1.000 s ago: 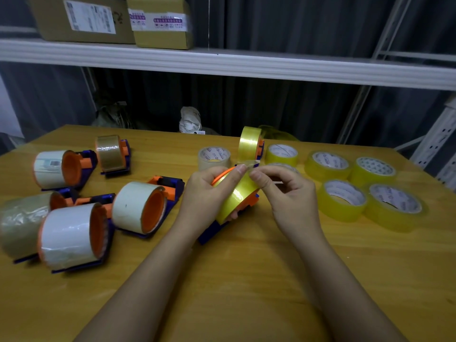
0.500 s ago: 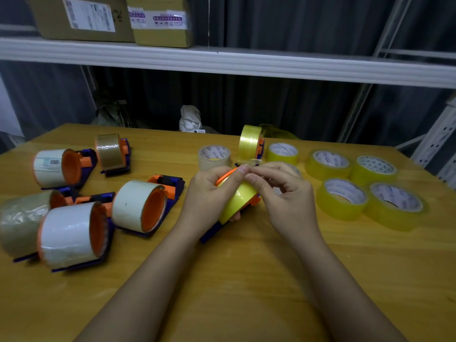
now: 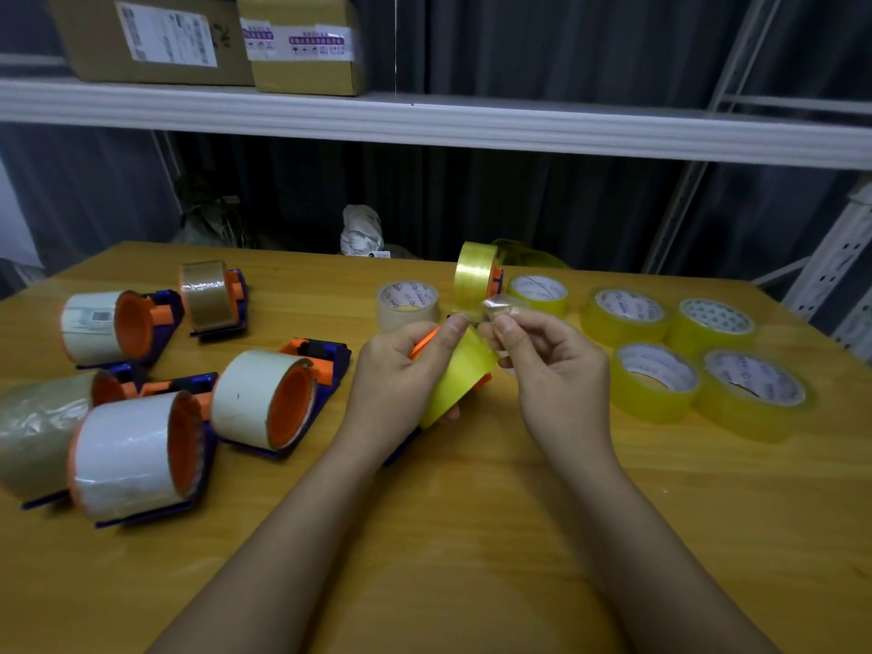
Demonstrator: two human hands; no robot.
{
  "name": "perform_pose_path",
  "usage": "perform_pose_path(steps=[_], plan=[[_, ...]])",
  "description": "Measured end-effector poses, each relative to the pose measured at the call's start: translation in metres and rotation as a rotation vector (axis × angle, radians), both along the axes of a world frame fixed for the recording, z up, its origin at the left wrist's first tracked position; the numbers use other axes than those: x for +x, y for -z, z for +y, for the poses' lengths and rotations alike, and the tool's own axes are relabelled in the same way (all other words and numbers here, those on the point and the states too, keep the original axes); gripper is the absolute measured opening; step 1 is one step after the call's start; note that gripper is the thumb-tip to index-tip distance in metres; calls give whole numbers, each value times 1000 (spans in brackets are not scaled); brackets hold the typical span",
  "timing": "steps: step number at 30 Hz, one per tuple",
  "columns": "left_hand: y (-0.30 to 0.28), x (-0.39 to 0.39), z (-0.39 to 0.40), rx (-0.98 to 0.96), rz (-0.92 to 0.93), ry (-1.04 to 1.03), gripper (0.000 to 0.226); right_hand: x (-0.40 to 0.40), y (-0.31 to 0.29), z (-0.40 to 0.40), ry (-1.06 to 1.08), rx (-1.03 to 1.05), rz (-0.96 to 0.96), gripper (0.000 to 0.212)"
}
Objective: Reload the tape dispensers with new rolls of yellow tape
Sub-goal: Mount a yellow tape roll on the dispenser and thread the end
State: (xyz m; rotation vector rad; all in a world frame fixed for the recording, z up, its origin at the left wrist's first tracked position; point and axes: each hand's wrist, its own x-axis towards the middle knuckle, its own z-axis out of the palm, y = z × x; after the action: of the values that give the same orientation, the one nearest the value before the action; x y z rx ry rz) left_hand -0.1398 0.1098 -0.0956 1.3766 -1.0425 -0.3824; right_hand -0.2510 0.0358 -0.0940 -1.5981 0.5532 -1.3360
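My left hand (image 3: 401,375) grips a blue and orange tape dispenser with a yellow tape roll (image 3: 456,377) mounted on it, thumb on the roll's top edge. My right hand (image 3: 549,365) pinches the loose end of the tape (image 3: 495,308), a crumpled clear strip lifted just above the roll. Behind them a second dispenser with a yellow roll (image 3: 476,278) stands upright. Several new yellow rolls (image 3: 653,382) lie flat at the right.
Several blue and orange dispensers with white or brownish rolls (image 3: 264,405) lie at the left on the wooden table (image 3: 472,535). A beige roll (image 3: 406,305) lies flat behind my left hand. A white shelf (image 3: 424,120) with cardboard boxes hangs over the far edge.
My right hand has peeled the tape end free and pulled it up and to the right, away from the roll. My left hand keeps its hold on the dispenser.
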Motion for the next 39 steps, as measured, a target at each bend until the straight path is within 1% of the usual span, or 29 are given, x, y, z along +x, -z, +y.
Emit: perform_pose_path(steps=[3, 7, 13, 16, 20, 23, 28, 32, 36, 39], plan=[[1, 1, -1, -19, -4, -21, 44, 0, -3, 0, -38, 90, -40, 10], [2, 2, -2, -45, -10, -10, 46, -1, -5, 0, -47, 107, -65, 8], [3, 2, -2, -92, -38, -25, 48, 1, -4, 7, 39, -47, -21, 15], [4, 2, -3, -105, -70, -45, 46, 1, -5, 8, 60, -78, -26, 15], [9, 6, -5, -118, -137, -78, 42, 1, -3, 8, 93, -88, -41, 10], [10, 8, -6, -119, -177, -102, 41, 1, -3, 8, 78, -70, -68, 14], [11, 8, -6, -114, -207, -111, 34, 1, -3, 9, 45, -32, -116, 10], [12, 8, -6, -119, -222, -130, 36, 1, -4, 10, 5, -27, -123, 16], [13, 8, -6, -131, -286, -174, 46, 2, -4, 9, -12, -21, -121, 16], [11, 8, -6, -147, -297, -180, 33, 3, -5, 8, -11, -16, -92, 12]])
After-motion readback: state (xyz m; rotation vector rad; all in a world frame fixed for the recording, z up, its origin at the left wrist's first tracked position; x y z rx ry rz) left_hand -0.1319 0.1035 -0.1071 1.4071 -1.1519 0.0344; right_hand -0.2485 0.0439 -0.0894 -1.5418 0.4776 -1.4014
